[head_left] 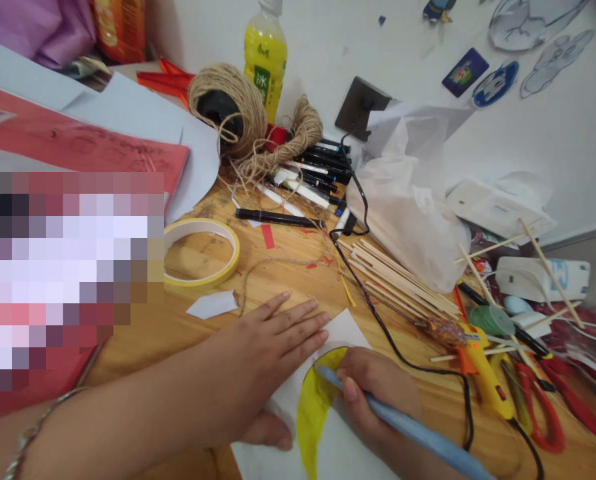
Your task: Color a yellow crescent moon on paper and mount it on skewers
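A sheet of white paper lies on the table under both hands. It bears a yellow crescent-shaped patch with a dark outline along its upper edge. My left hand rests flat on the paper's left side, fingers stretched out and thumb apart. In my right hand is a slim light blue pen, gripped near its tip. That tip meets the yellow patch close to its upper left edge; the exact kind of point is blurred. A pointed white paper scrap lies beyond my left wrist.
Yellow tape, a twine roll, several markers and a yellow drink bottle stand or lie behind. Rightward are wooden sticks, a black cord, a yellow glue gun, red-handled scissors and a plastic bag.
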Demonstrator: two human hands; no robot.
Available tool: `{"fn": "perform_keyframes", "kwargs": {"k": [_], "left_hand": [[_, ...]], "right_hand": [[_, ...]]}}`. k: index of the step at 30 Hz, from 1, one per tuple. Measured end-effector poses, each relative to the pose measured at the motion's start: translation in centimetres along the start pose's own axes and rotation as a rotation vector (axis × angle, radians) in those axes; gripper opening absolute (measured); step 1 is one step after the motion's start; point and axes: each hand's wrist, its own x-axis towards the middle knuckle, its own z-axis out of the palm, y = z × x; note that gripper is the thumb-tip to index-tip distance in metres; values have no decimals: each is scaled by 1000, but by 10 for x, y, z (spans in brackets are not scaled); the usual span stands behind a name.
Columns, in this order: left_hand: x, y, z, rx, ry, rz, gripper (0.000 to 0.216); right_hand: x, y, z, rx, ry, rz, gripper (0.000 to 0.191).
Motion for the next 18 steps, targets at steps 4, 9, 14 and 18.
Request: {"fn": "perform_keyframes", "kwargs": {"k": [4,9,14,18], "left_hand": [[0,1,-3,-18,-33,-15,104],[2,0,-4,-29,-61,-12,104],[2,1,-4,-29,-46,-10,104],[3,3,-10,-26,-110,-22,103]], "right_hand": [[2,1,-4,27,-146,-27,37],[-8,6,-1,52,-66,59,35],[-12,6,2,68,-47,84,33],[-6,2,-9,157,-36,213,26]]}}
